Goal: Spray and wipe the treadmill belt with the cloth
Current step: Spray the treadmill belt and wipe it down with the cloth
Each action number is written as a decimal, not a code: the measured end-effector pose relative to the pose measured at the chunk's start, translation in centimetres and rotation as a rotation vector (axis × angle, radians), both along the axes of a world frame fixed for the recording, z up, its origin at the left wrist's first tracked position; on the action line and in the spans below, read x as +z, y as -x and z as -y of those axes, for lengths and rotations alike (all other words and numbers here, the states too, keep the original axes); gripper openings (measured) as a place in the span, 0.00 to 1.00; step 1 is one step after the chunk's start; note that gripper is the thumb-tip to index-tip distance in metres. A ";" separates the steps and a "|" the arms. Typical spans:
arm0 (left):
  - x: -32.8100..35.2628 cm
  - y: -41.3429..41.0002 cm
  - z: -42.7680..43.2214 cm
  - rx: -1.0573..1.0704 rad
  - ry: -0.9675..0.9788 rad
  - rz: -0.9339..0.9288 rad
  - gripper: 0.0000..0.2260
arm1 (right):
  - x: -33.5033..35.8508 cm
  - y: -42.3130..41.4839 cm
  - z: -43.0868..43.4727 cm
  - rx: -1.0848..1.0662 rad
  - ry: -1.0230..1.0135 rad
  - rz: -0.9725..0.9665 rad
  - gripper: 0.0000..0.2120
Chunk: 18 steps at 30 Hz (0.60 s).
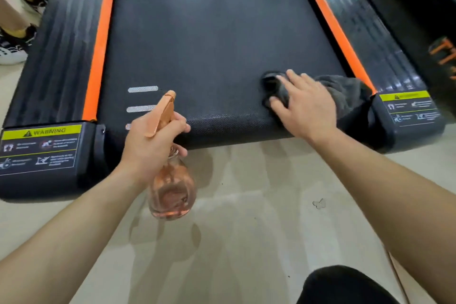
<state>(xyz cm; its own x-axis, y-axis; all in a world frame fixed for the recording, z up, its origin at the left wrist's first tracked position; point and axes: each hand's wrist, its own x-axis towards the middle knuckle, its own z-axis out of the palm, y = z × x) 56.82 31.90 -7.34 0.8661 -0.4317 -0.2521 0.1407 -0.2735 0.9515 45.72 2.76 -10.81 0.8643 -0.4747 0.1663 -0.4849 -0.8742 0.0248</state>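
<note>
The black treadmill belt (209,32) runs away from me between two orange strips. My left hand (150,145) grips a clear spray bottle (172,192) with an orange trigger head, held just past the belt's near end, nozzle aimed at the belt. My right hand (306,106) lies flat on a dark grey cloth (345,91), which is pressed on the belt near its right front corner. Part of the cloth is hidden under my palm.
Black side rails (61,44) flank the belt, with yellow warning labels (47,131) on both end caps. Another person's feet in sneakers (14,44) stand at the far left. Pale floor (246,205) lies in front; my dark-clad knee (345,286) shows at the bottom right.
</note>
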 end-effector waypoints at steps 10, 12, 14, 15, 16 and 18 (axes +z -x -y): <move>4.1 -0.3 0.9 -0.035 0.002 0.078 0.09 | 1.0 -6.7 -14.1 0.316 -0.151 0.088 0.26; 5.0 -1.5 -0.2 -0.047 -0.058 0.128 0.14 | 0.8 -9.4 -18.3 0.481 -0.192 -0.072 0.30; 5.5 -2.7 -1.3 -0.090 -0.052 0.163 0.13 | 0.5 -10.3 -18.6 0.544 -0.168 -0.060 0.28; 5.4 -3.2 -1.8 -0.105 -0.010 0.147 0.14 | 0.3 -9.9 -17.8 0.559 -0.121 -0.040 0.29; 5.2 -3.6 -2.4 -0.107 0.037 0.123 0.14 | 0.1 -9.1 -16.7 0.556 -0.049 -0.043 0.31; 4.8 -3.8 -3.3 -0.124 0.083 0.110 0.11 | -0.5 -6.9 -13.9 0.438 -0.018 -0.027 0.33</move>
